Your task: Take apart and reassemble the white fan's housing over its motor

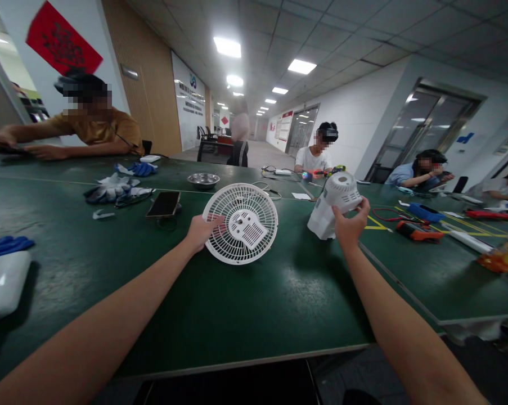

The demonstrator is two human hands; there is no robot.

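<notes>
A round white fan grille (220, 207) is gripped at its left rim by my left hand (203, 229), its slatted face turned toward me above the green table (254, 315). To the right, my right hand (351, 222) holds a white plastic housing (326, 212) by its right side. The housing is tilted, with a vented round end up and a squared part below. A gap separates grille and housing. Behind the grille lies a thin white cable (274, 192).
At the left are a phone (164, 203), gloves (113, 190) and a white bag (4, 284). A metal bowl (203, 180) stands behind the grille. An orange multimeter (419, 231) and a blue case (425, 212) lie at the right. Several people sit around the tables.
</notes>
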